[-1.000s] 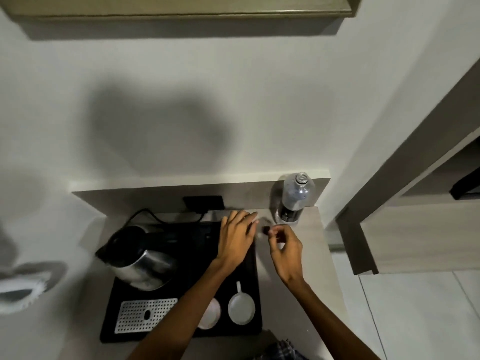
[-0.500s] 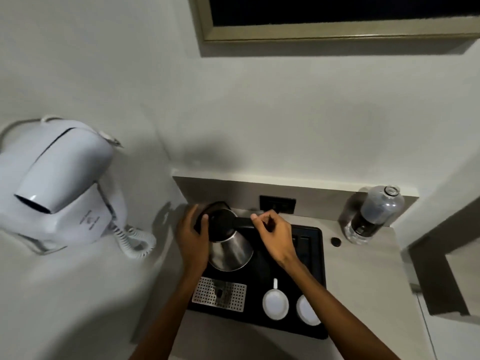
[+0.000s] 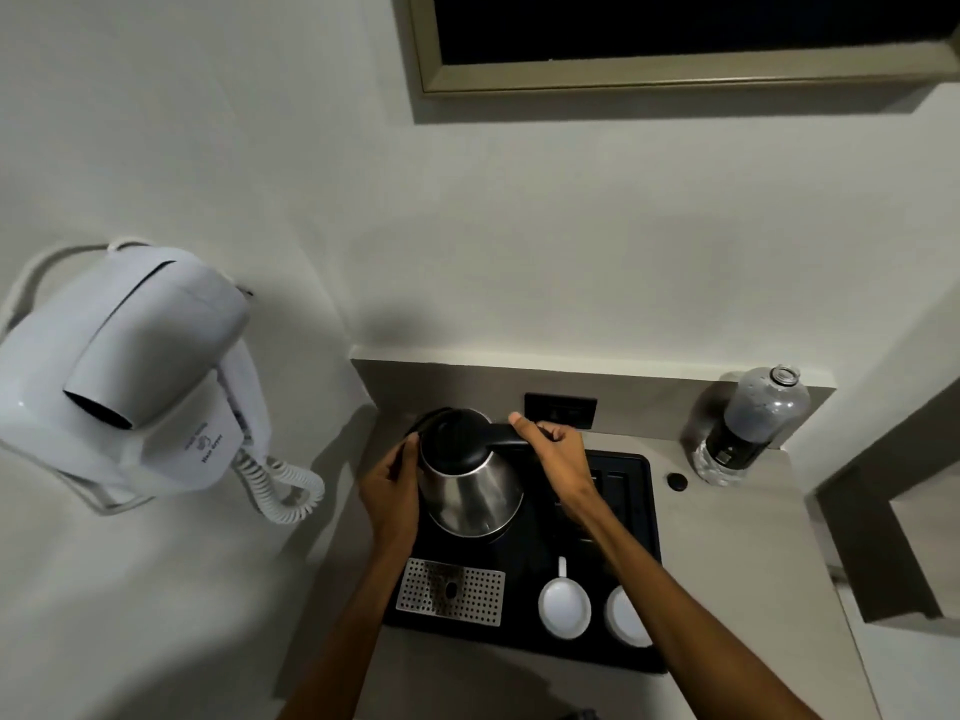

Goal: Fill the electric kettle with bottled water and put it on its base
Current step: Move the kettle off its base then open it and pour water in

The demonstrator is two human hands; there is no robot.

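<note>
Head view: both hands have left the bottle cap, which now lies on the surface beside the uncapped water bottle, and gone to the kettle on the black tray. The right hand is clamped on the handle; the left hand cups the side (grip half closed against the body). Lid opening likely comes next, then pouring. Walls crowd the left and back; free room lies toward the bottle, near the surface's right edge.
</note>
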